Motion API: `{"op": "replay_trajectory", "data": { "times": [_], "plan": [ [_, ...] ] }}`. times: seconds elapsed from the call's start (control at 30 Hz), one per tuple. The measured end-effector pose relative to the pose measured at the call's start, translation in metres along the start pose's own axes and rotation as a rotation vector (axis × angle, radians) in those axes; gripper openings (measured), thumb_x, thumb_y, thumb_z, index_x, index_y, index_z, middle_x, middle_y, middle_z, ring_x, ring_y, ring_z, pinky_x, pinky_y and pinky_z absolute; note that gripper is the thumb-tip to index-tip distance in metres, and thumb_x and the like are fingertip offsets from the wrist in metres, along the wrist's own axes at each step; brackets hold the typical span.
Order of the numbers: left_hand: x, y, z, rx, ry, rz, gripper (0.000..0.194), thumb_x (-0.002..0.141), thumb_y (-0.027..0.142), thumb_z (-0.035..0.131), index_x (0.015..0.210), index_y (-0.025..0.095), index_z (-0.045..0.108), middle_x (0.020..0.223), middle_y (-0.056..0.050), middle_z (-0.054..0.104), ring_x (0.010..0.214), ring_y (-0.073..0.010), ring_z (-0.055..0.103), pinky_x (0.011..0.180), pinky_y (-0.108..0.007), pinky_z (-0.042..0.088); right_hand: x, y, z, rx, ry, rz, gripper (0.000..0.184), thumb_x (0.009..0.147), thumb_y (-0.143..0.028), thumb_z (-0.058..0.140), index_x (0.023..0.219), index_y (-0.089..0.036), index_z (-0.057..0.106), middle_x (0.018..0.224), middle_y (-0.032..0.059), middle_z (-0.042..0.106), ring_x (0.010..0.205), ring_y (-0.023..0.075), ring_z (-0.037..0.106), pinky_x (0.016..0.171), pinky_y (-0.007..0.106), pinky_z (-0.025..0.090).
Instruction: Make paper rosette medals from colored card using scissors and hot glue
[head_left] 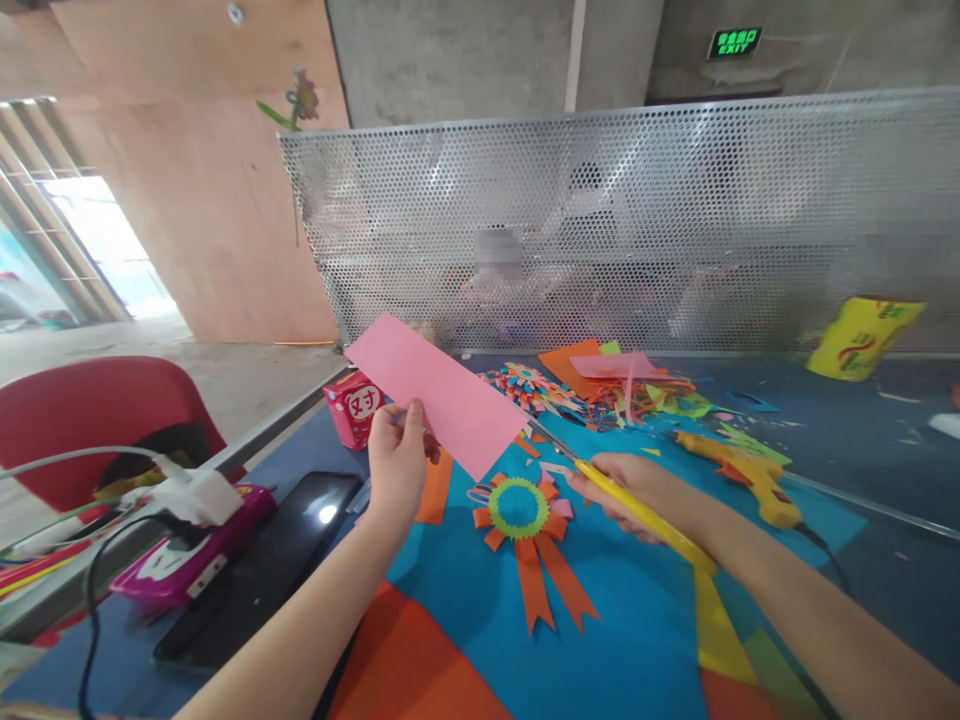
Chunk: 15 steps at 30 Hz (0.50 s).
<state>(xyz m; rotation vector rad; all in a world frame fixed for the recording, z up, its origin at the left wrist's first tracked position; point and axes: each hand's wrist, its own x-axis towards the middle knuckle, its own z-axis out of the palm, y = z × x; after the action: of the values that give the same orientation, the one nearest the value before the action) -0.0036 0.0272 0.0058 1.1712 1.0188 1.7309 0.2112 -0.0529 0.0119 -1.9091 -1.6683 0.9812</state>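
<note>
My left hand pinches a pink paper strip along its lower edge, holding it tilted above the table. In my right hand is a pair of scissors with yellow handles, its blades reaching the strip's right end. Whether the blades are closed on the paper I cannot tell. Below the strip lies a paper rosette with a green toothed ring, orange and pink tabs and two orange tails. It rests on a blue sheet.
A yellow glue gun lies at right, its cord trailing. Paper scraps pile up at the back before a perforated metal screen. At left are a dark phone, a purple power strip and a red box.
</note>
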Motion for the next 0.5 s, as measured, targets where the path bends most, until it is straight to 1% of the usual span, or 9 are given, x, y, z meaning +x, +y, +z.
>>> {"op": "replay_trajectory", "data": {
  "times": [0.1, 0.27, 0.43, 0.5],
  "plan": [
    [0.0002, -0.0006, -0.0001, 0.002, 0.005, -0.004, 0.015, 0.076, 0.027, 0.049, 0.07, 0.02, 0.038, 0.048, 0.007, 0.051, 0.029, -0.0071, 0.042, 0.029, -0.018, 0.033, -0.0006, -0.0013, 0.0001, -0.022, -0.007, 0.021, 0.041, 0.07, -0.061, 0.045, 0.066, -0.02, 0.043, 0.048, -0.0042, 0.042, 0.036, 0.0078, 0.037, 0.032, 0.02, 0.023],
    [0.0012, -0.0022, -0.0008, -0.011, -0.001, 0.0, 0.017, 0.075, 0.029, 0.051, 0.07, 0.019, 0.039, 0.048, 0.007, 0.049, 0.03, -0.0067, 0.043, 0.03, -0.018, 0.034, -0.002, -0.0051, 0.0016, -0.031, -0.008, 0.057, 0.039, 0.071, -0.059, 0.045, 0.066, -0.02, 0.045, 0.047, -0.0053, 0.039, 0.036, 0.0072, 0.035, 0.032, 0.02, 0.023],
    [0.0001, -0.0031, 0.0003, -0.023, -0.032, 0.008, 0.017, 0.074, 0.03, 0.052, 0.071, 0.019, 0.039, 0.049, 0.007, 0.049, 0.031, -0.0067, 0.043, 0.03, -0.018, 0.034, 0.0004, -0.0016, 0.003, 0.033, -0.008, -0.037, 0.039, 0.073, -0.057, 0.044, 0.063, -0.02, 0.041, 0.049, -0.0053, 0.039, 0.038, 0.0068, 0.036, 0.033, 0.018, 0.023],
    [-0.0007, -0.0035, 0.001, -0.014, -0.039, 0.017, 0.018, 0.074, 0.03, 0.053, 0.071, 0.019, 0.039, 0.048, 0.008, 0.047, 0.031, -0.007, 0.043, 0.03, -0.018, 0.034, 0.002, 0.0001, 0.0031, 0.05, -0.016, -0.054, 0.04, 0.072, -0.058, 0.044, 0.061, -0.02, 0.04, 0.049, -0.0052, 0.039, 0.038, 0.0069, 0.037, 0.033, 0.018, 0.024]
  ]
}}
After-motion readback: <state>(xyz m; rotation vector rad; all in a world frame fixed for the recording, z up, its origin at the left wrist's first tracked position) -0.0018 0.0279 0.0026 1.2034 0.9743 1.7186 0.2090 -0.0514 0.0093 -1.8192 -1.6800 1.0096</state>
